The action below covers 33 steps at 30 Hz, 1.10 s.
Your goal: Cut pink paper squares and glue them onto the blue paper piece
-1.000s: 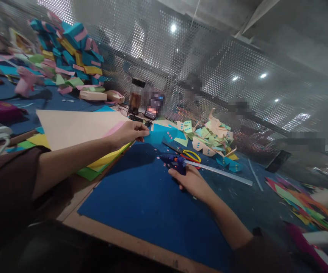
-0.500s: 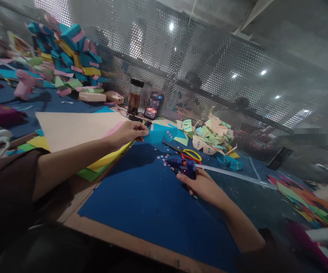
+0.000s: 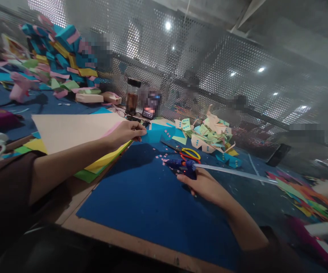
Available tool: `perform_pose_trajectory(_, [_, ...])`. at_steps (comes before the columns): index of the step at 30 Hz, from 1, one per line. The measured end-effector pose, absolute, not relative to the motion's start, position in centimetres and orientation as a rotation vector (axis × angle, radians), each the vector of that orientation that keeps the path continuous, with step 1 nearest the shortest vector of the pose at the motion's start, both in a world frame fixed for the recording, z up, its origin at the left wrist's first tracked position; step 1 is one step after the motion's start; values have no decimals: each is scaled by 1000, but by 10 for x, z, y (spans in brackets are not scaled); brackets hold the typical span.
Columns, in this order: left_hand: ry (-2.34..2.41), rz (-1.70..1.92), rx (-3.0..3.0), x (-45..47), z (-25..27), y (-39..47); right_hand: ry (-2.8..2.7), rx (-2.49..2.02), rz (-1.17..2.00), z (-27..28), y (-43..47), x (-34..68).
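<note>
My left hand (image 3: 129, 132) pinches one end of a blue paper strip (image 3: 154, 135), which carries a few small pink squares at its far end. Wrapped round the handle of a dark blue glue gun (image 3: 183, 166) is my right hand (image 3: 199, 184). A long clear glue stick (image 3: 234, 172) juts from the gun's back. Its nozzle points left, at tiny pink paper squares (image 3: 163, 159) scattered on the blue work surface (image 3: 141, 204). Just beyond the gun lie scissors (image 3: 190, 153) with red and yellow handles.
Folded paper pieces with blue dots form a heap (image 3: 213, 132) at the back right. Large paper sheets (image 3: 75, 131) lie under my left forearm. Behind stand a jar (image 3: 132, 96), a phone (image 3: 151, 106) and a stack of coloured paper shapes (image 3: 64, 57). Paper scraps (image 3: 308, 193) lie right.
The whole view has shifted slightly, so the background sits a little further left. Both hands keep their holds, and the glue gun stays almost where it was.
</note>
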<state>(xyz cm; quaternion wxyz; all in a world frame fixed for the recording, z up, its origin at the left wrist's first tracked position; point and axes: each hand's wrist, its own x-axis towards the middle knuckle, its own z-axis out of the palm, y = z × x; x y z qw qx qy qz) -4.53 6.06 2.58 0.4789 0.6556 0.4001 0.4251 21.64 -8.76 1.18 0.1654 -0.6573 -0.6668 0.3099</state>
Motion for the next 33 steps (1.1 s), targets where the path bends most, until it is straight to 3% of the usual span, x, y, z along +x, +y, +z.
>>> perform_pose_trajectory(25, [940,1015,1653,-47,16,67,-1766,-1856,743,25,-103,211])
perform_pose_trajectory(33, [838,929,1761,-42,11,62,-1759,-1697,464,12,-102,192])
